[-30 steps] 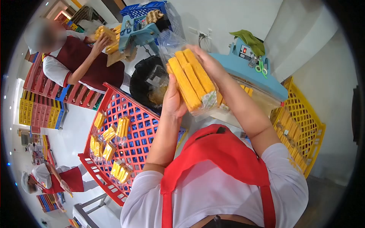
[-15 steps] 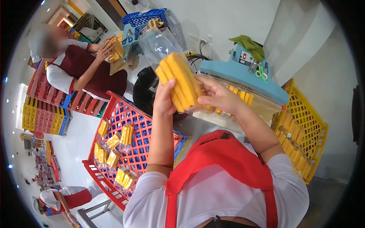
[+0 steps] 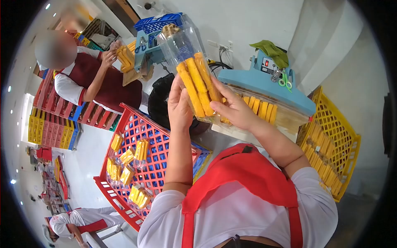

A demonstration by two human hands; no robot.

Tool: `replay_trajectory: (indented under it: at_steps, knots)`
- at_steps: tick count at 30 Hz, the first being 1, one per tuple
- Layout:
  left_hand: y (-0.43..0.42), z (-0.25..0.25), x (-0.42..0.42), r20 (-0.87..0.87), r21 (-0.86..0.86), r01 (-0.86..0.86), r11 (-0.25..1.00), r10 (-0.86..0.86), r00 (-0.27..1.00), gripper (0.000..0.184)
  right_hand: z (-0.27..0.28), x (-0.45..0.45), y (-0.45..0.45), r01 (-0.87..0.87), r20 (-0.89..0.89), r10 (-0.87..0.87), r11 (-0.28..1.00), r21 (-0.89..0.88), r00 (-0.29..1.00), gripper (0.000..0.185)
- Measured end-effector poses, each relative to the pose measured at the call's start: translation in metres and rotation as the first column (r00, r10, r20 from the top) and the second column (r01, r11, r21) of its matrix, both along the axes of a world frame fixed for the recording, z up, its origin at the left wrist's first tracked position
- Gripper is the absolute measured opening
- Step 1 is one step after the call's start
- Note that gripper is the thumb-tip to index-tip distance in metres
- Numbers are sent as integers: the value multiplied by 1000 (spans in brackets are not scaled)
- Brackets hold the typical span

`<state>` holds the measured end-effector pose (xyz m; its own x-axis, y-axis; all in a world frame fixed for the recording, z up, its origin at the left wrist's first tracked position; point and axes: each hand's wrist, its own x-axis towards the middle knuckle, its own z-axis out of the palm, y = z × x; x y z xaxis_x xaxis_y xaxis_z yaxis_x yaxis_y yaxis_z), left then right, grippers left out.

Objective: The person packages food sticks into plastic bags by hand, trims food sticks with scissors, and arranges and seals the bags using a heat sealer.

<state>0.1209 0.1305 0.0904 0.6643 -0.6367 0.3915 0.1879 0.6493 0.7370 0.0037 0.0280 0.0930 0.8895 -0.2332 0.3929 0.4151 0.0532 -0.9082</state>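
Between my two hands is a clear plastic bag of yellow sticks (image 3: pixel 197 84), tilted with its unfilled top pointing up and away. My left hand (image 3: pixel 180 105) is wrapped round its left side near the lower end. On the other side, my right hand (image 3: pixel 231 107) grips the lower right, thumb across the front. Just beyond my right hand stands a blue sealing machine (image 3: pixel 264 93), with more yellow sticks (image 3: pixel 260 108) lying in a row at its front. Green-handled scissors (image 3: pixel 285 82) and a green cloth (image 3: pixel 271 51) are on the machine.
A red crate (image 3: pixel 155 151) with several filled bags sits at left. A yellow crate (image 3: pixel 345 136) of sticks stands at right. A black-lined bin (image 3: pixel 159 99) is behind my left hand. One co-worker (image 3: pixel 99 78) handles sticks at another blue machine (image 3: pixel 151 49); another person bends at lower left.
The bag has turned in my hands, and its sticks now show spread apart rather than bunched. The camera view has shifted slightly. The lower-left person has bent further over.
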Motion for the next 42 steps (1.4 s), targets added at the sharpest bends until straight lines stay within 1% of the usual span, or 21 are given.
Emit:
replay_trajectory:
  at_steps: [1, 2, 3, 4, 6, 8, 11, 13, 17, 19, 20, 22, 25, 29, 31, 32, 34, 35, 37, 38, 42]
  knots:
    - [1, 4, -1, 23, 63, 13, 998, -14, 1000, 50, -1, 1, 0, 79, -6, -79, 996, -52, 997, 60]
    - [1, 8, -3, -31, -10, 74, 997, -74, 997, 50, -1, 2, -1, 70, -7, -70, 996, -53, 998, 60]
    - [1, 7, -4, -32, -11, 63, 998, -64, 997, 50, -2, 2, -3, 220, 31, -221, 934, -280, 975, 60]
    - [3, 6, -6, 15, 10, 54, 998, -54, 998, 52, -3, 2, -4, 357, 105, -351, 800, -482, 930, 60]
    - [6, 5, -8, 124, 75, -4, 997, -5, 992, 54, 1, -1, -4, 339, 107, -328, 814, -472, 938, 62]
    - [8, 1, -6, 71, 35, 3, 999, -6, 997, 55, 8, -4, -2, 320, 109, -305, 826, -463, 946, 63]
    - [12, 0, -5, -16, -25, 26, 999, -26, 1000, 56, 15, -6, 0, 252, 120, -224, 901, -353, 967, 63]
    - [14, -1, -4, -86, -60, 56, 997, -61, 994, 56, 15, -6, 2, 192, 52, -185, 961, -200, 981, 62]
    - [18, -6, 1, -102, -78, 53, 996, -61, 993, 55, 13, -5, 3, 166, 61, -156, 964, -207, 986, 60]
    - [20, -10, 4, -160, -135, 131, 982, -152, 975, 55, 10, -3, 0, 46, 112, -33, 991, -122, 993, 57]
    - [21, -12, 4, -160, -137, 128, 982, -150, 976, 55, 11, -3, 0, 44, 111, -30, 991, -124, 993, 57]
    - [22, -16, 4, -242, -269, 218, 938, -285, 928, 56, 17, -2, 1, -53, 45, 46, 985, 164, 998, 52]
    - [20, -23, 5, -271, -262, 251, 932, -321, 908, 58, 11, 5, 5, -108, 62, 105, 993, 47, 993, 49]
    - [21, -22, 2, -267, -236, 236, 943, -297, 917, 57, 10, 7, 5, -75, 61, 75, 997, -11, 995, 49]
    - [21, -24, 1, -333, -243, 263, 934, -335, 881, 55, 8, 8, -1, 68, 107, -39, 959, -277, 994, 49]
    - [20, -24, -1, -334, -243, 269, 932, -341, 878, 55, 11, 11, -5, 74, 105, -46, 958, -277, 993, 49]
    - [13, -28, -15, -371, -179, 407, 896, -445, 815, 54, 24, 14, -17, 139, 154, -124, 987, -86, 980, 47]
    - [9, -28, -21, -379, -178, 425, 888, -460, 803, 54, 29, 16, -25, 159, 146, -146, 984, -83, 979, 47]
    - [1, -25, -34, -381, -105, 482, 870, -483, 788, 54, 37, 18, -43, -19, -93, 31, 991, 134, 995, 46]
    - [-3, -20, -37, -394, -110, 502, 858, -501, 770, 54, 31, 22, -49, -54, -106, 82, 969, 240, 991, 45]
    - [-10, -16, -47, -394, -72, 497, 865, -482, 783, 53, 14, 14, -47, 135, -53, -125, 943, 303, 991, 42]
